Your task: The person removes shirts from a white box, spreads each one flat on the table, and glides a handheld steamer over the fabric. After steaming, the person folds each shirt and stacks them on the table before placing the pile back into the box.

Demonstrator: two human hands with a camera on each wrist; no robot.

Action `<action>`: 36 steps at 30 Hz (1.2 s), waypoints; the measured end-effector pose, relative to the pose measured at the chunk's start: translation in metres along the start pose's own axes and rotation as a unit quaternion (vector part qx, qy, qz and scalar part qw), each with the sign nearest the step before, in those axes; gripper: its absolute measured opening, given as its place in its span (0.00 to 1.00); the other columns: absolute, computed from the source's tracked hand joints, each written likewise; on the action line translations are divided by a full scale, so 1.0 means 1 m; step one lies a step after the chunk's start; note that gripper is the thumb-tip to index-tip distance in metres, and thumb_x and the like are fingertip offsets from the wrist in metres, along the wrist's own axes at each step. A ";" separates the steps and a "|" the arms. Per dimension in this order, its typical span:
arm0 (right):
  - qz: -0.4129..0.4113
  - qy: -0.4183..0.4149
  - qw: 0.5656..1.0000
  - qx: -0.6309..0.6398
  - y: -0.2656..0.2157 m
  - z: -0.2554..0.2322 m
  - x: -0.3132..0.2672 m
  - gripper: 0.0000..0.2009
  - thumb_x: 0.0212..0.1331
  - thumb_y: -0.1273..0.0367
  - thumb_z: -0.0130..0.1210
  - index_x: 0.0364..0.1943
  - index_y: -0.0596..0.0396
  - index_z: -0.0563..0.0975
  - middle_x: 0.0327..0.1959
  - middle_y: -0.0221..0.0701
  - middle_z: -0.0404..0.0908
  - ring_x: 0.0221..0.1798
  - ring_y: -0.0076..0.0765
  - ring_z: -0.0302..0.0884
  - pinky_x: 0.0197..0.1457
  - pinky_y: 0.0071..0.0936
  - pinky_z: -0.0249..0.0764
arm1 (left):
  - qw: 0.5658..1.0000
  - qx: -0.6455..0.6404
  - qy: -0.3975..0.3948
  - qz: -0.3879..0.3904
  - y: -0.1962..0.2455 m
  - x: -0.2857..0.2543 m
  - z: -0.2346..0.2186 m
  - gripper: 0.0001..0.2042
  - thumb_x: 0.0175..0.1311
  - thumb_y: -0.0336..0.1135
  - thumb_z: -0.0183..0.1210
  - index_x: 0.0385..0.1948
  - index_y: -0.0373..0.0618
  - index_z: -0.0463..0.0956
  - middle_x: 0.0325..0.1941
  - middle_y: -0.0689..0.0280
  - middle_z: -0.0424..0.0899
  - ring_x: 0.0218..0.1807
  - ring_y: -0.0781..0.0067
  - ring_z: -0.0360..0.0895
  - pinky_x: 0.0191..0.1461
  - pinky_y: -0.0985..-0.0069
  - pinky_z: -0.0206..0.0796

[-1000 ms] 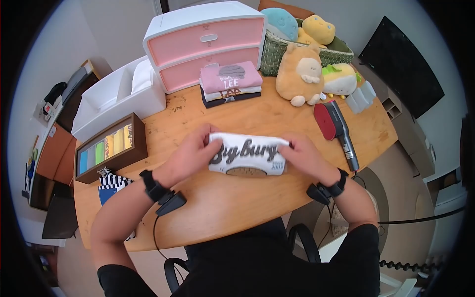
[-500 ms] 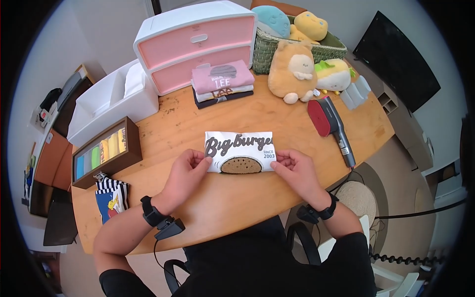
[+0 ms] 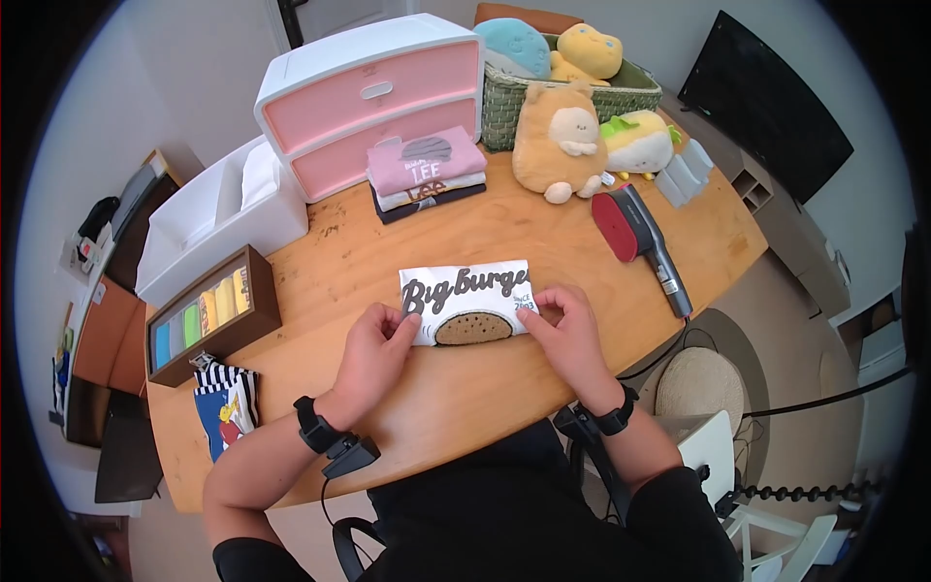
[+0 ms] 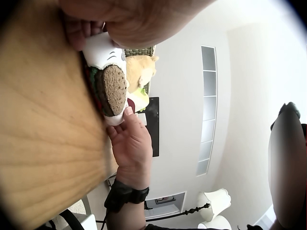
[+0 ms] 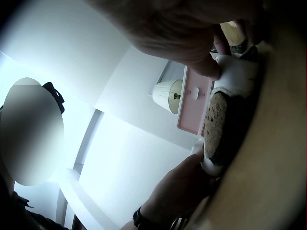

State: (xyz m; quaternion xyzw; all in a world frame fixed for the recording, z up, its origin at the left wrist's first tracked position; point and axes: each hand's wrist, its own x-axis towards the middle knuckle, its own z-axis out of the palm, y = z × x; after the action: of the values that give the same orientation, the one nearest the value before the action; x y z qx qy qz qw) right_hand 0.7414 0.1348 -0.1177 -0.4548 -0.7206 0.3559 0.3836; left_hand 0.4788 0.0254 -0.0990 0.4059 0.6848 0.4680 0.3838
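Note:
A folded white cloth (image 3: 467,303), printed "Big Burger" above a brown bun picture, lies near the middle of the wooden table. The left hand (image 3: 376,351) pinches its left end, thumb on top. At the opposite end the right hand (image 3: 567,335) pinches the cloth, with its thumb by the "2003" print. From the left wrist view, the near edge of the cloth (image 4: 115,91) shows rolled, with green and red print below the bun. The fingers under the cloth are partly hidden.
Behind are folded shirts (image 3: 427,173), a pink-fronted drawer unit (image 3: 373,92), a white bin (image 3: 218,233) and plush toys (image 3: 561,145) by a basket. A divided box (image 3: 213,315) and striped cloth (image 3: 228,403) lie left; a red-faced brush-like device (image 3: 640,242) lies right.
The cloth, earlier lifted and blurred, was lowered to the table. Since then the right thumb has shifted inward over its right end, and the head view has shifted slightly.

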 end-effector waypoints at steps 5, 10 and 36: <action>0.040 -0.042 0.994 0.094 0.013 0.003 0.004 0.11 0.62 0.68 0.72 0.40 0.62 0.84 0.41 0.39 0.82 0.40 0.37 0.83 0.45 0.32 0.80 | 0.979 0.149 0.080 0.113 0.007 0.005 -0.004 0.11 0.73 0.35 0.66 0.41 0.37 0.76 0.38 0.60 0.81 0.39 0.71 0.79 0.44 0.72 0.74; 0.018 -0.029 0.998 0.055 0.004 0.004 0.002 0.09 0.62 0.70 0.71 0.38 0.63 0.83 0.42 0.41 0.83 0.40 0.39 0.85 0.46 0.33 0.81 | 0.910 0.250 0.018 0.331 0.061 0.038 0.018 0.14 0.68 0.35 0.67 0.47 0.34 0.79 0.45 0.50 0.82 0.49 0.49 0.80 0.56 0.58 0.74; 0.042 -0.008 0.996 0.072 0.000 0.013 0.016 0.07 0.67 0.74 0.66 0.44 0.63 0.81 0.32 0.41 0.88 0.31 0.38 0.87 0.37 0.34 0.80 | 0.870 0.346 -0.227 0.268 0.060 0.125 0.083 0.13 0.76 0.40 0.60 0.45 0.37 0.78 0.40 0.45 0.85 0.46 0.38 0.82 0.50 0.51 0.73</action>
State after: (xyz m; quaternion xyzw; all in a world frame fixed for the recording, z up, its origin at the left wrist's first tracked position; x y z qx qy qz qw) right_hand 0.7257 0.1477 -0.1200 -0.4527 -0.6764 0.4265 0.3946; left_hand 0.5190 0.1814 -0.0822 0.7760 0.5614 0.1808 0.2234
